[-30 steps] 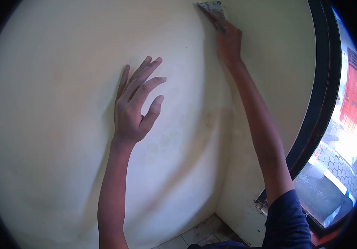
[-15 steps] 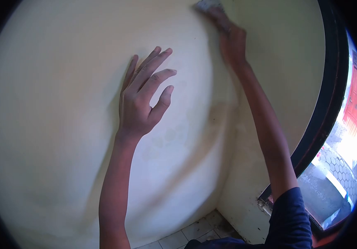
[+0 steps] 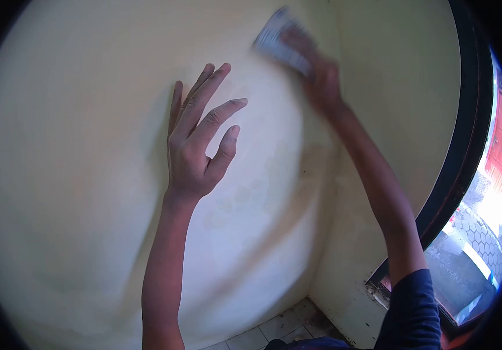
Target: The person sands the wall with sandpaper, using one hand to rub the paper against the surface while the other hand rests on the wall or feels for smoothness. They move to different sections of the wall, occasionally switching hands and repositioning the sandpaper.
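Note:
Against the cream wall (image 3: 105, 151) my left hand (image 3: 195, 137) is raised, fingers spread and holding nothing. Its little-finger side is at the wall, and the thumb and index finger bend away from it. Higher up and to the right, my right hand (image 3: 321, 81) grips a flat, pale grey, paper-like sheet (image 3: 277, 44). Faint lines run across the sheet, which is smeared by motion. The fingers lie over its back and press it close over the wall near the corner. The side of the sheet facing the wall is hidden.
A second wall (image 3: 397, 105) meets the first at a corner on my right. Beyond it curves a dark frame (image 3: 469, 116) around an opening to a bright outdoor area with paving (image 3: 475, 233). Floor tiles (image 3: 280, 325) show at the bottom. Damp-looking patches (image 3: 233, 198) mark the wall.
My right hand has swept down and a little left with the sheet, so more of the sheet shows. My left hand has shifted slightly, its upper fingers a little further left.

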